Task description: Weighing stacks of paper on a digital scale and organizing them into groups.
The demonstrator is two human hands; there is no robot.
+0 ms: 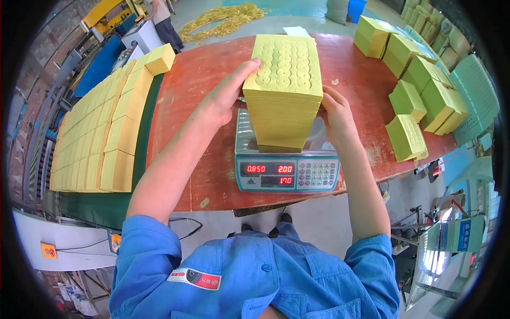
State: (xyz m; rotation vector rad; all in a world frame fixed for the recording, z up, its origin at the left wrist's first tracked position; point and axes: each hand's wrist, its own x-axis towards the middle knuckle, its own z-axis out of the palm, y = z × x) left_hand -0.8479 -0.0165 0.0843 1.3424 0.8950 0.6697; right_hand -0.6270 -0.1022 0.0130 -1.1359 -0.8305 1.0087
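A tall stack of yellow paper sheets (281, 117), its top embossed with rows of round marks, stands upright on a digital weighing scale (287, 174). With its thumb at the top edge, my left hand (226, 95) grips the stack's left side. My right hand (337, 114) presses against the right side, its fingers partly hidden behind the stack. Between them the two hands hold the stack. The scale has a teal and white body, lit red digits and a keypad; the stack covers much of its metal pan.
The scale rests on a worn red table (204, 170). Rows of yellow paper blocks (98, 130) stand at left on a green surface (98, 210). More yellow blocks (406, 138) sit at right. Behind lie yellow strips (220, 21) on the floor and a person (162, 24) stands at far left.
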